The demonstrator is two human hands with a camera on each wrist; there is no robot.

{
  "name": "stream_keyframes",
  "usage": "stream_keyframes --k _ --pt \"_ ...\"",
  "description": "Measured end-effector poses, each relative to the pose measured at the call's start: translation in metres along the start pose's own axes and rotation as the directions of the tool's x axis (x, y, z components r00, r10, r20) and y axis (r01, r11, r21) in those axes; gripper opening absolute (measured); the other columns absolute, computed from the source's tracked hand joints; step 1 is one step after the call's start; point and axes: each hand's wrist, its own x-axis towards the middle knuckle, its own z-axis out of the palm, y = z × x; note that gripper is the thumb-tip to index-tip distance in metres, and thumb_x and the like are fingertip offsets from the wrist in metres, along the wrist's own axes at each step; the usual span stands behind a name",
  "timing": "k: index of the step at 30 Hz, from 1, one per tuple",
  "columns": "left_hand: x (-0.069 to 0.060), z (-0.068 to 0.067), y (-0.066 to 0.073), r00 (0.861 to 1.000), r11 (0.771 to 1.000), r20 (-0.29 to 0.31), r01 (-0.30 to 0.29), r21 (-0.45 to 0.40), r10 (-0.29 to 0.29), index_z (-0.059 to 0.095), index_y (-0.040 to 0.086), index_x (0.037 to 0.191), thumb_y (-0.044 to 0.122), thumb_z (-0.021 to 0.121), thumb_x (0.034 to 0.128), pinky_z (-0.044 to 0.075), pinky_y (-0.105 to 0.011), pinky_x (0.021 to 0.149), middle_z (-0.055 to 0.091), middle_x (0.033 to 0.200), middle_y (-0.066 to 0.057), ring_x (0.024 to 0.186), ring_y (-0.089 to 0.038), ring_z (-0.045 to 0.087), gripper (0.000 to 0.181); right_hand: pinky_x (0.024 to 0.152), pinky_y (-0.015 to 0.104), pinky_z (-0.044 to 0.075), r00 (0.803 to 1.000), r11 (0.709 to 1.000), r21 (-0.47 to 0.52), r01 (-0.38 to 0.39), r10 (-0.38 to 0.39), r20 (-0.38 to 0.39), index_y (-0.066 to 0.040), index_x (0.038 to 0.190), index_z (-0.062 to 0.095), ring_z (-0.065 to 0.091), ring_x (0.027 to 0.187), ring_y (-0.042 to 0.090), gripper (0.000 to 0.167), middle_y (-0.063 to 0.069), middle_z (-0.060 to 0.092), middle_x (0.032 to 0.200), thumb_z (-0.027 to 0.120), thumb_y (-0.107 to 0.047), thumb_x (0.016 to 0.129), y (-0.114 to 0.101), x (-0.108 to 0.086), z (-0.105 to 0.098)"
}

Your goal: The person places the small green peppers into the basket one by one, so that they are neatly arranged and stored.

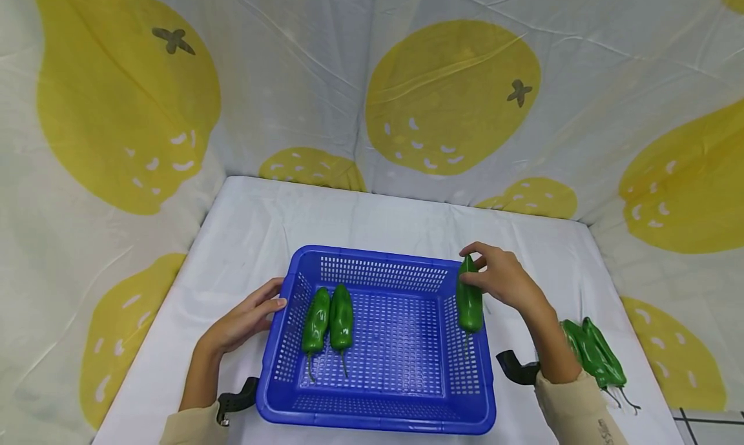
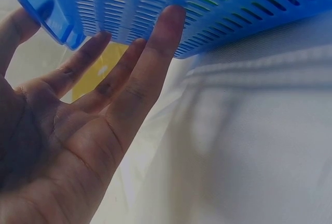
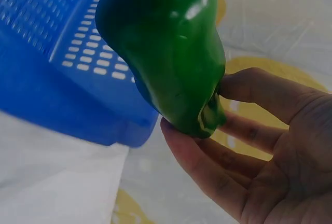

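A blue plastic basket (image 1: 372,419) with slotted walls sits in front of me. My left hand (image 1: 247,319) holds its left side, thumb at the rim and fingertips against the outer wall (image 2: 124,6). Over the basket's right wall, my right hand (image 1: 502,277) pinches a green pepper (image 1: 469,306) near its upper end. The right wrist view has this glossy pepper (image 3: 166,47) between thumb and fingers, its far end out of frame. Two more green peppers, a left one (image 1: 316,322) and a right one (image 1: 341,319), lie side by side at the basket's left.
A few green peppers (image 1: 595,354) lie on the white-covered table (image 1: 256,225) to the right, partly behind my right forearm. Black wrist mounts (image 1: 517,367) stick out beside both wrists. A lemon-print curtain (image 1: 325,77) surrounds the table at the back and sides.
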Motion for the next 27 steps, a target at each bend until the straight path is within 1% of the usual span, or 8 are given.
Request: stream_keyframes --k 8,13,20,27 --pt "0.0 -0.001 -0.001 1.0 1.0 0.001 -0.007 -0.01 0.007 0.031 0.002 0.15 0.02 0.045 0.1058 0.052 -0.053 0.092 0.036 0.146 -0.029 0.117 -0.039 0.057 0.049 0.066 0.038 0.06 0.998 0.999 0.027 0.036 -0.038 0.05 0.0 0.129 0.057 0.07 0.073 0.022 0.043 0.025 0.066 0.106 0.069 -0.013 0.09 -0.011 0.012 0.013" --pt "0.001 -0.001 -0.001 1.0 1.0 0.0 -0.001 -0.004 0.001 0.031 0.002 0.15 0.021 0.045 0.1058 0.052 -0.053 0.092 0.036 0.146 -0.03 0.117 -0.039 0.056 0.05 0.067 0.037 0.059 0.996 0.998 0.025 0.065 -0.066 0.061 0.0 0.128 0.058 0.07 0.076 0.022 0.043 0.024 0.067 0.105 0.07 -0.013 0.09 -0.017 0.017 0.023" --pt "0.0 0.0 -0.001 1.0 1.0 -0.001 -0.008 -0.002 0.008 0.031 0.002 0.149 0.021 0.045 0.1057 0.052 -0.055 0.092 0.035 0.147 -0.03 0.118 -0.04 0.056 0.05 0.067 0.039 0.06 0.995 0.998 0.027 0.065 -0.067 0.077 -0.001 0.128 0.059 0.07 0.075 0.022 0.041 0.024 0.067 0.106 0.07 -0.012 0.089 -0.031 0.022 0.042" --pt "0.0 -0.001 -0.002 1.0 1.0 0.001 -0.006 -0.005 0.006 0.031 0.002 0.149 0.021 0.045 0.1058 0.053 -0.053 0.091 0.035 0.147 -0.03 0.117 -0.039 0.057 0.049 0.061 0.031 0.058 0.992 0.996 0.038 0.079 -0.082 0.096 -0.002 0.128 0.061 0.067 0.07 0.018 0.042 0.019 0.068 0.102 0.071 -0.011 0.088 -0.042 0.028 0.061"
